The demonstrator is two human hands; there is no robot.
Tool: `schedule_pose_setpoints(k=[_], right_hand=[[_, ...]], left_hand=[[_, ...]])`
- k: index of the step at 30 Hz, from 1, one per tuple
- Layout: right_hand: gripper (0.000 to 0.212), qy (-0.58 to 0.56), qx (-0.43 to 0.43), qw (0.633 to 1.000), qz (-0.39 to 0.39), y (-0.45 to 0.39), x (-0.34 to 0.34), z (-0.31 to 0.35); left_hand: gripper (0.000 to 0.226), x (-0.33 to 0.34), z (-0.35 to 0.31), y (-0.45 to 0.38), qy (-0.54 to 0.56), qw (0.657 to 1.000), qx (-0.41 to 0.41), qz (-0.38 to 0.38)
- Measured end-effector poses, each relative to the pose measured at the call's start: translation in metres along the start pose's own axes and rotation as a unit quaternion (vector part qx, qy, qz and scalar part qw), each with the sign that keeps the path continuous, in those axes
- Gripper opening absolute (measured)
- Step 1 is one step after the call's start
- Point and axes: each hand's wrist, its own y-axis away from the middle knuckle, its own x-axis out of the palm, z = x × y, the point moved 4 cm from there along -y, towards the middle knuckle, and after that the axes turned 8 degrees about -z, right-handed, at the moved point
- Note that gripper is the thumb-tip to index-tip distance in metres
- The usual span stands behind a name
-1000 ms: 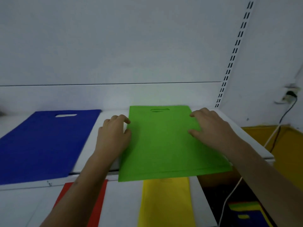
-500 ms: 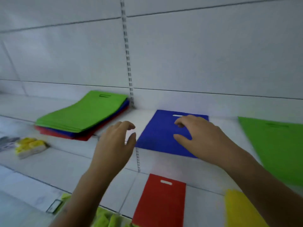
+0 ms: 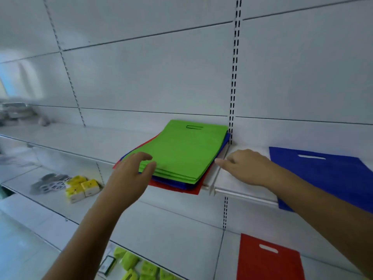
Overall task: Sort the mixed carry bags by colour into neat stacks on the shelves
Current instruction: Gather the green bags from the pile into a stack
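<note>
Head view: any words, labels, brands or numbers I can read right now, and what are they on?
No text can be read.
Yellow packs: print too blurred.
Lime packets: nothing legible.
Dark card beside them: too small and blurred.
Mixed bag pile, blue bag, red bag: plain, no print.

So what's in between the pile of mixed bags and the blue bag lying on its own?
In the head view, the person's right hand sits there on the bare white shelf, between the mixed pile and the single blue bag.

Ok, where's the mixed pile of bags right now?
The mixed pile lies mid-frame on the upper shelf, against the slotted upright, between both hands, left of the blue bag.
</note>
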Motion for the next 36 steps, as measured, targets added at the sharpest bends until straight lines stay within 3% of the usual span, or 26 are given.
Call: schedule_pose_setpoints(k=[3, 6, 10, 14, 18, 22, 26, 30, 36], right_hand=[[0.068, 0.032, 0.055, 0.998, -0.013, -0.049, 0.016, -0.002], [0.077, -0.013, 0.116, 0.992, 0.048, -0.098, 0.034, -0.011], [0.058, -0.164, 0.180, 0.964, 0.108, -0.122, 0.045, -0.009], [0.057, -0.158, 0.241, 0.952, 0.104, -0.125, 0.045, -0.015], [0.059, -0.118, 0.248, 0.960, 0.055, -0.126, 0.045, -0.015], [0.056, -0.086, 0.235, 0.968, -0.036, -0.117, 0.041, -0.014], [0.056, -0.124, 0.289, 0.943, -0.111, -0.097, 0.043, -0.007], [0.045, -0.195, 0.357, 0.905, -0.128, -0.081, 0.048, 0.001], [0.048, -0.151, 0.398, 0.883, -0.197, -0.065, 0.035, 0.007]], left_hand=[[0.038, 0.025, 0.028, -0.053, -0.003, 0.999, 0.003, 0.040], [0.041, 0.055, 0.049, -0.113, -0.024, 0.996, 0.024, 0.080], [0.047, 0.091, 0.067, -0.162, -0.068, 0.980, 0.033, 0.184], [0.053, 0.114, 0.071, -0.167, -0.106, 0.953, 0.096, 0.266], [0.050, 0.113, 0.071, -0.169, -0.083, 0.940, 0.138, 0.300], [0.047, 0.103, 0.083, -0.172, -0.097, 0.937, 0.190, 0.276], [0.050, 0.103, 0.096, -0.171, -0.067, 0.927, 0.240, 0.282], [0.058, 0.105, 0.093, -0.175, -0.045, 0.911, 0.274, 0.305], [0.060, 0.108, 0.089, -0.173, 0.009, 0.900, 0.282, 0.333]])
